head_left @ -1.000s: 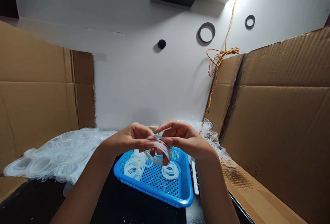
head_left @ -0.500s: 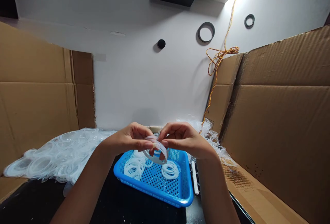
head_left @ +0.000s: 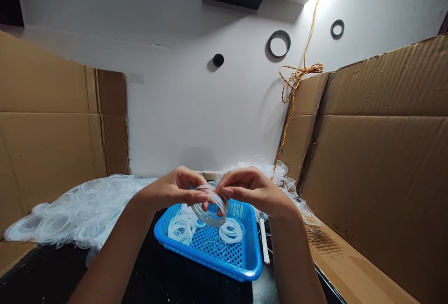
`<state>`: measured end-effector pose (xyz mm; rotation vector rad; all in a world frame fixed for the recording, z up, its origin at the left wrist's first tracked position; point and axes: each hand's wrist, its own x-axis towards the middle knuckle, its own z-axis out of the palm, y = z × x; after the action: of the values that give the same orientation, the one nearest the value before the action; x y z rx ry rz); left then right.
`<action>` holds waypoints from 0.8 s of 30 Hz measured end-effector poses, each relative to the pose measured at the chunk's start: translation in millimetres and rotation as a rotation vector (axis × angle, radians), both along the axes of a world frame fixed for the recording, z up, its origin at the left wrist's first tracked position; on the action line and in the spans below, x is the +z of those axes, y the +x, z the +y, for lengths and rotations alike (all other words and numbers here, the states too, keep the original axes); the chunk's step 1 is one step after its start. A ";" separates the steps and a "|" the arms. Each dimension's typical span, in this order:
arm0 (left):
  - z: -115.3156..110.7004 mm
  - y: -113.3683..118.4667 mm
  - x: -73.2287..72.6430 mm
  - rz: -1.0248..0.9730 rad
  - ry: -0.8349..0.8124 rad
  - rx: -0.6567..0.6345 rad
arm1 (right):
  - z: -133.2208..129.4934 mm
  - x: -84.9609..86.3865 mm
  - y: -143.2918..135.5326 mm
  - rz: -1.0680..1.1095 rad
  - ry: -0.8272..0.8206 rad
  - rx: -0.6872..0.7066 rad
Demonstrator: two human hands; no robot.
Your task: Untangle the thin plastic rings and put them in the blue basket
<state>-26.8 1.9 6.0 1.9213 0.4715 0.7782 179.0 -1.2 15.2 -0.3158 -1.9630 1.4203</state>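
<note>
Above a blue plastic basket (head_left: 206, 258), my left hand (head_left: 182, 187) pinches a stack of translucent white rings (head_left: 210, 217) between thumb and fingers. My right hand (head_left: 247, 187) is closed on the right side of the same stack, thumb and fingertips together at its upper edge. The rings look thin and flexible, and they hang below my fingertips. Inside the basket lie a larger bundle of similar rings (head_left: 182, 229) at the left, a smaller bundle (head_left: 231, 231) at the right, and a few loose rings between them.
A big heap of translucent rings (head_left: 77, 210) spreads at the left, with more loose rings (head_left: 290, 192) behind my right arm. A white strip (head_left: 264, 241) lies beside the basket on the black table (head_left: 157, 280). Cardboard walls (head_left: 381, 169) stand on both sides. An orange twisted cord (head_left: 289, 122) hangs at the right.
The rings in my hands have fanned apart a little, and the stack hangs slightly lower. My right hand has shifted slightly; my left stays nearly in place.
</note>
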 end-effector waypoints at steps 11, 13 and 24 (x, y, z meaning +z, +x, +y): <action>1.0 -1.4 0.8 0.006 -0.005 -0.025 | 1.0 -2.2 0.2 -0.061 -0.018 0.001; 0.5 -1.3 0.5 0.003 -0.005 -0.031 | 1.2 -2.8 -0.2 -0.059 -0.022 0.012; 0.7 3.8 1.5 -0.033 -0.082 -0.003 | 0.6 -0.4 0.0 0.014 0.140 -0.124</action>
<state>-23.0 2.6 7.5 1.8300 0.4735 0.7762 179.0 -0.7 14.8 -0.3561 -1.9834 1.1975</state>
